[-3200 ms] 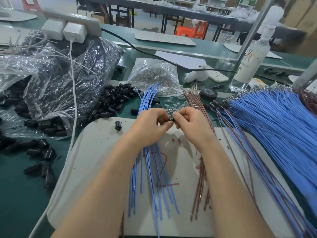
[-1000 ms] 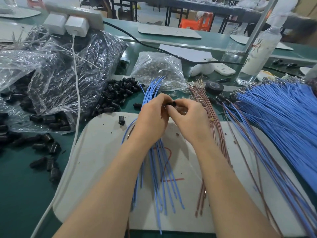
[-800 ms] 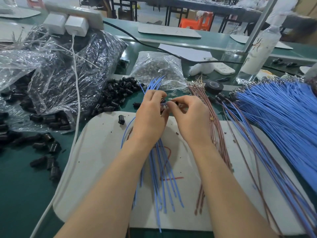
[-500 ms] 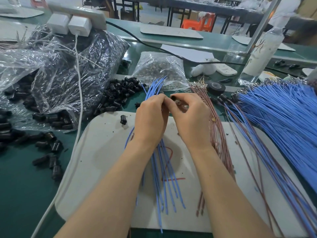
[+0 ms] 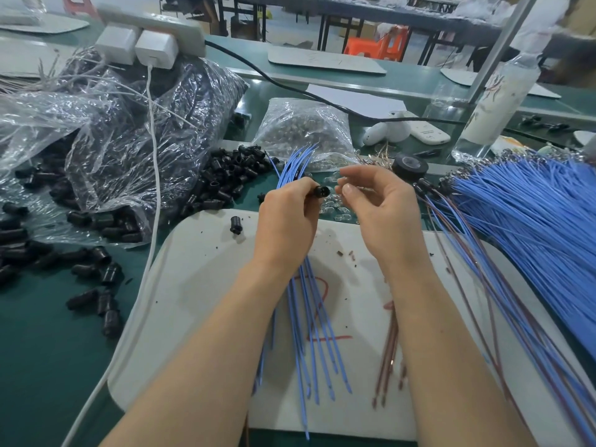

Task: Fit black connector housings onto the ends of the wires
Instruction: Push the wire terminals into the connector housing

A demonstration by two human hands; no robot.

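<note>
Head cam: left hand (image 5: 287,221) is pinching the black connector housing (image 5: 321,191) by its barrel. It's looking light, stiff and small enough to slip. Right hand (image 5: 380,214) is hovering, fingers (image 5: 350,190) loosely curled, empty.

glossy crinkled plastic bag (image 5: 135,150) — matt black housings (image 5: 225,179)

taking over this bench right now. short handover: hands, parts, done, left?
Left hand: pinches one black connector housing; a bunch of blue wires runs under it.
Right hand: loosely curled, off the housing, nothing visibly held.
Parts: loose housings left of the hands, a stray housing on the white board, brown wires beside the right forearm, big blue wire bundle at right.
Done: a few housed ends lie by that bundle.
Left: the wires in hand show no housings at their far tips; most wires to go.
</note>
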